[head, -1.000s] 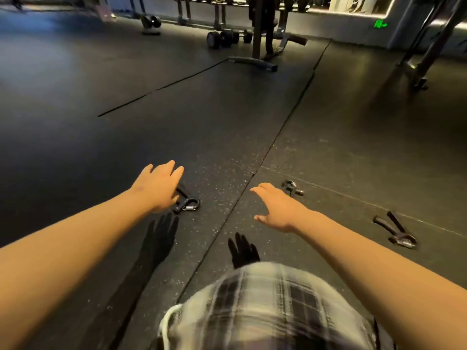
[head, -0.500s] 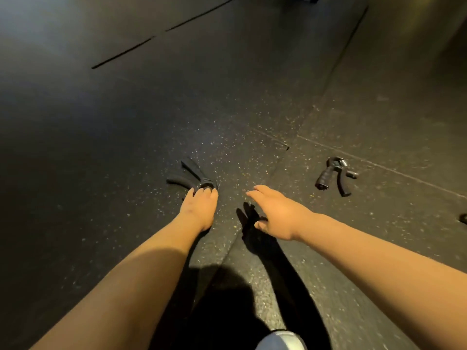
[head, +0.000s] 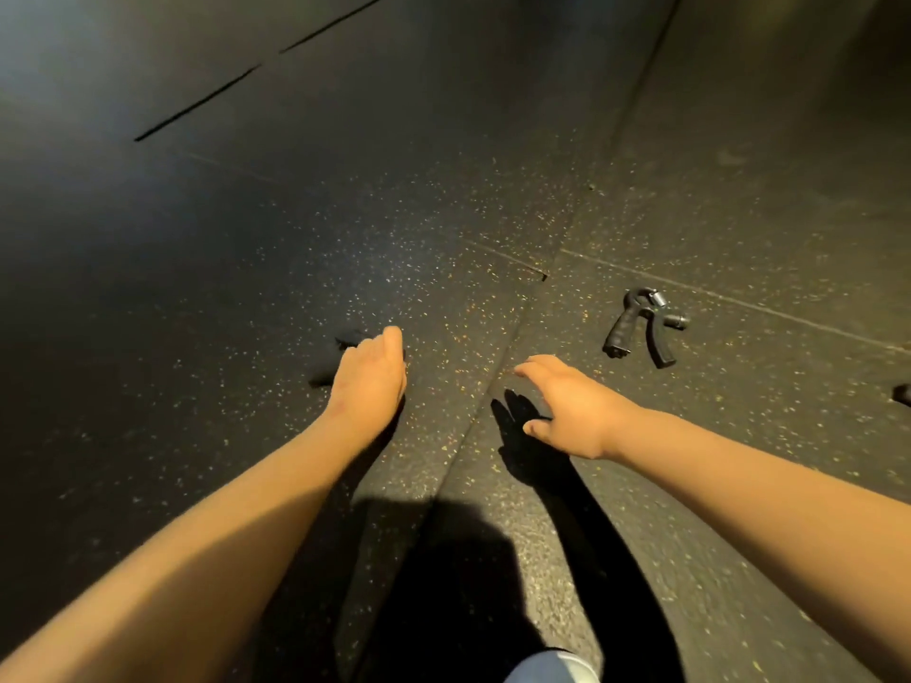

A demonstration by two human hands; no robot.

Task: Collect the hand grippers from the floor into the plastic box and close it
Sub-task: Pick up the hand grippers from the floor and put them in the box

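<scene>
No legible text, label, brand, number or sign on the black hand gripper [head: 641,325] or elsewhere.

Dim warm light from behind, hard arm shadows on the floor [head: 739,214]; wide-angle bending, blurred edges

The left hand [head: 368,382] is down on the floor [head: 296,214], on top of one hand gripper [head: 340,350] — only bits poke out on its left. The right hand [head: 567,411] is beside it, to the right. Farther right and ahead lies another hand gripper [head: 641,325] — flat on the floor.
</scene>
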